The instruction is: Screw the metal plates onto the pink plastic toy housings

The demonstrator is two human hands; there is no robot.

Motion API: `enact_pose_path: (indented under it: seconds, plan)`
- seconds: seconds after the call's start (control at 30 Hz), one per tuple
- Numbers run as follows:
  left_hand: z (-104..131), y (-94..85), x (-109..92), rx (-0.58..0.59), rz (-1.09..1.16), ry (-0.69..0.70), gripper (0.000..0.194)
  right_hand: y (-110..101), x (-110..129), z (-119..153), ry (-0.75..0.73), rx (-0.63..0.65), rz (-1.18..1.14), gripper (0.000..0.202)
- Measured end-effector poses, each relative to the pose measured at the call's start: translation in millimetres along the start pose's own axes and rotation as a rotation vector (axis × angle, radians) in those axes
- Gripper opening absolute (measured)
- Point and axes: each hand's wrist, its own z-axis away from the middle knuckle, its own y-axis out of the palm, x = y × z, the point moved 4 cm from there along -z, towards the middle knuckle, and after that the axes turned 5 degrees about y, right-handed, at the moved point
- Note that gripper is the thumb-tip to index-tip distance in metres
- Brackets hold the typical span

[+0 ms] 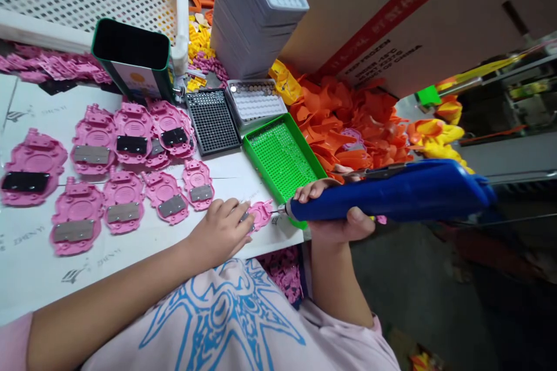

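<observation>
My right hand [335,220] is wrapped round a blue electric screwdriver [383,191], held nearly level with its thin bit pointing left. The bit's tip is at the right end of a pink plastic housing [262,213] lying on the table's front edge. My left hand [224,226] lies over that housing's left part with curled fingers, holding it down and hiding much of it. Just behind the screwdriver's tip is a green perforated screw tray [285,156] with small shiny screws in it. Whether the bit sits on a screw is too small to tell.
Several pink housings with black or grey plates, such as one housing [124,200], lie at left. Behind stand a black perforated tray [213,122], a white tray [256,98], a dark green bin [133,64] and stacked trays [256,17]. Orange parts [348,122] pile beside a carton [391,17].
</observation>
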Motion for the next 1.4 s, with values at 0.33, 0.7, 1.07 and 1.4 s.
enact_pose_path:
  seconds: [0.33,0.7,1.07,1.4]
  plan:
    - [0.5,1.3,0.3,0.02,0.026,-0.015,0.037,1.6,2.0,4.3,-0.029,0.002,0.007,0.039]
    - [-1.1,-0.8,-0.6,0.012,-0.004,-0.012,0.033,0.8,2.3,2.8,-0.057,-0.032,0.059,0.035]
    - [-1.1,-0.1,-0.9,0.02,-0.006,-0.016,0.033,0.7,-4.4,8.8,-0.018,0.032,0.085,0.039]
    - [-1.4,0.6,-4.4,0.001,-0.023,-0.019,0.034,20.7,-1.1,19.2,-0.158,0.148,0.231,0.045]
